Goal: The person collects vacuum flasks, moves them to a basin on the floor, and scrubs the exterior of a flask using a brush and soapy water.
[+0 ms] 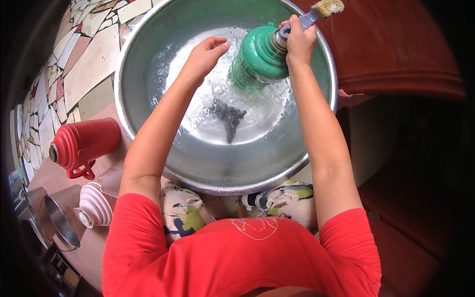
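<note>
A wide metal basin (128, 122) of water lies before me. In it a green thermos flask (256, 55) leans, its lower part in the water and its neck towards the upper right. My right hand (301, 42) grips the purple-grey handle of a scrub brush (308, 20) beside the flask's neck. The brush's pale bristles point up and right, past the basin's rim. Over the water, left of the flask, my left hand (208, 55) is empty, with fingers loosely curled and a gap at the thumb. A dark patch (230, 118) shows in the water; I cannot tell whether it is a thing or a reflection.
Left of the basin lies a red thermos flask (89, 143), with a pale pink thermos flask (98, 204) nearer me. Beside that are metal buckets (61, 215). Broken-tile paving (92, 70) spans the upper left. Dark red furniture (389, 48) stands close on the right.
</note>
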`<state>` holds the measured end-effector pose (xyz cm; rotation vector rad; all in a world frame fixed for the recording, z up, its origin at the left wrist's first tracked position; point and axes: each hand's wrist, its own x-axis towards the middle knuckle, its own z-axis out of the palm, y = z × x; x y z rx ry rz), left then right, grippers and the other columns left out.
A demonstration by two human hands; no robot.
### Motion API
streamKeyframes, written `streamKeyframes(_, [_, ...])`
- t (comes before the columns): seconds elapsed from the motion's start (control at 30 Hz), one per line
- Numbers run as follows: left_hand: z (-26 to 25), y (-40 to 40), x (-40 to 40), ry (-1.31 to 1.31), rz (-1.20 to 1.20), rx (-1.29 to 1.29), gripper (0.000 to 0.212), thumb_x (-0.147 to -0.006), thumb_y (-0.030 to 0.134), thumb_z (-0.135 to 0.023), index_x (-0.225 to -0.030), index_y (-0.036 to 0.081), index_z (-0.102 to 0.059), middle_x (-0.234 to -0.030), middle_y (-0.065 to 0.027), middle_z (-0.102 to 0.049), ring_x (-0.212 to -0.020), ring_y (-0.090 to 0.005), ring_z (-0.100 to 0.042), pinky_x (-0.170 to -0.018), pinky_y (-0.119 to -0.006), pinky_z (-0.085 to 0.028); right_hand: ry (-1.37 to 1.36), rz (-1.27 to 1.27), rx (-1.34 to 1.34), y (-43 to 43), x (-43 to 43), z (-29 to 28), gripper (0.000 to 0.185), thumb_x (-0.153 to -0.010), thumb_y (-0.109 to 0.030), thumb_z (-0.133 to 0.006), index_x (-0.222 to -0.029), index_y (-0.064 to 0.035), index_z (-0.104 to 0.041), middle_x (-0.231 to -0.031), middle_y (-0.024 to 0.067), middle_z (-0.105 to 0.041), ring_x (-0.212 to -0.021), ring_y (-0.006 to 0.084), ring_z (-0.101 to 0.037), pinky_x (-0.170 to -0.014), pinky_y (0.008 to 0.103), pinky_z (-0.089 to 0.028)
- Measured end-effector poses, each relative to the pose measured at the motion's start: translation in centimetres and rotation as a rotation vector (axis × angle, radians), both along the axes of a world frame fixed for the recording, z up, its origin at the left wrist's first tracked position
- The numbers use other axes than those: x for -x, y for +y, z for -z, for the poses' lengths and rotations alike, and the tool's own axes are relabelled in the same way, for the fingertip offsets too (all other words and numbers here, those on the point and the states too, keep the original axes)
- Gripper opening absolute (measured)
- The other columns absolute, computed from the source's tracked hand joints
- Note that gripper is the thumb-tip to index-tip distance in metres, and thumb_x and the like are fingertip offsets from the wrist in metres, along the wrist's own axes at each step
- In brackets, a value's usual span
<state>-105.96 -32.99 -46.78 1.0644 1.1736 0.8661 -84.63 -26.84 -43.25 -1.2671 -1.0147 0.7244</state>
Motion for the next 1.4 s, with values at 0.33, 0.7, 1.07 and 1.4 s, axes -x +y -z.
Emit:
streamKeyframes(0.33, [-0.4, 4.7, -8.2, 0.556, 0.29, -0.9, 0.101, -0.064, 0.048, -0.079, -0.143, 0.005, -0.032, -0.144, -0.022, -0.038, -0.137, -0.0365, -0.029, -0.111, -0.043, -0.026, 0.172, -0.158, -0.019, 0.5, -1.9, 1.5, 0.026, -0.084, -0.017, -0.063, -0.093, 0.0041, -0.049, -0.076, 0.0128, -0.066, -0.066, 0.0168, -0.063, -0.064, 0.0272, -0.051])
streamKeyframes(0.7, [-1.8, 2.1, -7.9, 0.65, 0.185, -0.908, 0.081, -0.057, 0.048, -0.081, -0.117, 0.0, -0.054, -0.117, -0.0223, -0.052, -0.114, -0.0383, -0.046, -0.097, -0.044, -0.039, 0.444, -0.302, 0.164, -13.2, -9.0, -4.6, 0.04, -0.085, -0.001, -0.048, -0.124, -0.002, -0.041, -0.108, 0.0197, -0.059, -0.081, 0.0223, -0.064, -0.061, 0.0293, -0.053])
streamKeyframes(1.07, [-4.1, -0.3, -6.3, 0.48, 0.21, -0.663, 0.075, -0.057, 0.032, -0.084, -0.119, 0.003, -0.053, -0.116, -0.0161, -0.057, -0.11, -0.0302, -0.055, -0.095, -0.04, -0.043, 1.049, -0.528, 0.418, -17.7, -8.9, 2.0, 0.041, -0.097, -0.024, -0.041, -0.138, -0.016, -0.036, -0.084, 0.004, -0.053, -0.054, 0.0065, -0.042, -0.043, 0.0204, -0.037])
streamKeyframes(1.4, [-5.0, -2.6, -6.6, 0.571, 0.24, -0.697, 0.075, -0.057, 0.034, -0.083, -0.117, 0.002, -0.054, -0.113, -0.018, -0.059, -0.107, -0.0321, -0.056, -0.094, -0.04, -0.043, 0.706, -0.4, 0.491, -17.7, -7.0, 2.4, 0.043, -0.1, -0.027, -0.045, -0.141, -0.0156, -0.042, -0.076, -0.0013, -0.049, -0.056, 0.0045, -0.043, -0.047, 0.0196, -0.039])
